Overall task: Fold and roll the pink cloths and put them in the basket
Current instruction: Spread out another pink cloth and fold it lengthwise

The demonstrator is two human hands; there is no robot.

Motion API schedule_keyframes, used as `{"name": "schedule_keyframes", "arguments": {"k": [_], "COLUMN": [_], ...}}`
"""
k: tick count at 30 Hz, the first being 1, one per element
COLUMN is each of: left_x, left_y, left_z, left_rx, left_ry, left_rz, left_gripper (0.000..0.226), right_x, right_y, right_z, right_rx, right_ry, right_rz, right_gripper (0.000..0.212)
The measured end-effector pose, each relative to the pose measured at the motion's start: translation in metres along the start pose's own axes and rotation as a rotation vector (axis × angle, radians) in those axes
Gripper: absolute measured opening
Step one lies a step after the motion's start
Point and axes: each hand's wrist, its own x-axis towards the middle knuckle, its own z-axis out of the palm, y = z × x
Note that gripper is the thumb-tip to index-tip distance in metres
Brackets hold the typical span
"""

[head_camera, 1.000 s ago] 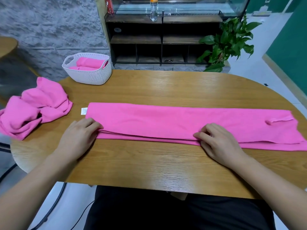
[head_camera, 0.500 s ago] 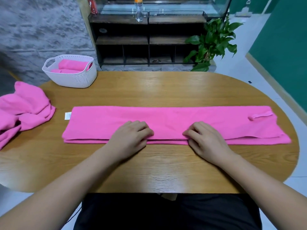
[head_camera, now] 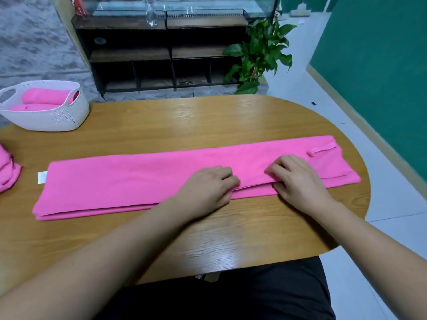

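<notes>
A long pink cloth (head_camera: 138, 179), folded into a narrow strip, lies across the wooden table (head_camera: 208, 121). A white label (head_camera: 42, 177) sticks out at its left end and a small loop (head_camera: 321, 148) lies near its right end. My left hand (head_camera: 208, 189) rests with curled fingers on the near edge, right of the strip's middle. Close beside it, my right hand (head_camera: 299, 181) pinches the same edge, thumb under the top layer. The white basket (head_camera: 57, 118) at the far left of the table holds two rolled pink cloths (head_camera: 46, 98).
A heap of unfolded pink cloth (head_camera: 7, 172) lies at the table's left edge, mostly out of view. Behind the table stand a dark shelf unit (head_camera: 161, 54) and a potted plant (head_camera: 258, 56). The table's rounded right end is close to my right hand.
Both hands have slid to the right along the cloth's near edge, the left one much further, so they now lie close together near the right end.
</notes>
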Motion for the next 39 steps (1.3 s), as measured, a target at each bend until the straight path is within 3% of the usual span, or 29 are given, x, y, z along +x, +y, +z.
{"name": "schedule_keyframes", "arguments": {"k": [11, 16, 22, 29, 32, 35, 39], "left_x": [0.066, 0.071, 0.065, 0.067, 0.073, 0.072, 0.06], "left_y": [0.032, 0.031, 0.033, 0.03, 0.016, -0.005, -0.029], "left_z": [0.018, 0.019, 0.018, 0.016, 0.011, 0.011, 0.013], "left_rx": [0.027, 0.022, -0.018, -0.274, -0.363, -0.204, -0.017], "left_ry": [-0.064, -0.05, -0.038, -0.139, -0.088, -0.002, -0.014], "left_rz": [-0.076, -0.095, -0.025, -0.061, -0.06, -0.018, -0.014], "left_gripper": [0.029, 0.027, 0.025, 0.039, 0.03, 0.021, 0.029], "right_x": [-0.034, -0.048, -0.077, -0.082, -0.066, -0.042, -0.012], "right_y": [0.091, 0.118, 0.12, 0.125, 0.119, 0.088, 0.029], "right_z": [-0.014, -0.029, -0.027, -0.041, -0.059, -0.062, -0.037], "right_rx": [-0.191, -0.228, -0.216, -0.239, -0.262, -0.142, 0.188], "right_ry": [0.064, 0.184, 0.199, -0.035, -0.048, 0.053, 0.03], "right_rz": [0.279, 0.319, 0.271, 0.363, 0.395, 0.414, 0.364], "right_gripper": [0.047, 0.039, 0.035, 0.056, 0.045, 0.03, 0.034]}}
